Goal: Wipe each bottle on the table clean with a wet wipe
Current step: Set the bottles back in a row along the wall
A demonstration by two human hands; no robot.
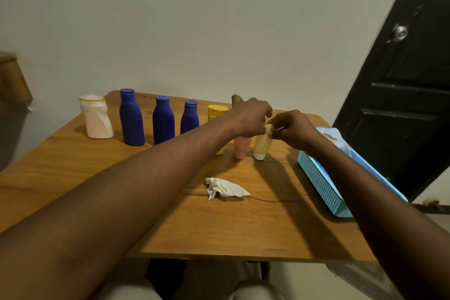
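The left hand (248, 117) and the right hand (294, 129) both pinch the top of the yellow tube (261, 145), standing cap-down on the wooden table (219, 226).

The left forearm (136, 185) and right forearm (372, 197) are bare along their visible length, as are the left hand (248, 117) and right hand (293, 129), while 2 knees wear pale off-white cloth trousers (255, 291).

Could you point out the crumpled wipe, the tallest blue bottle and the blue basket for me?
crumpled wipe (225, 189): head view, its white middle.
tallest blue bottle (131, 119): head view, middle of its body.
blue basket (319, 182): head view, its perforated side wall.
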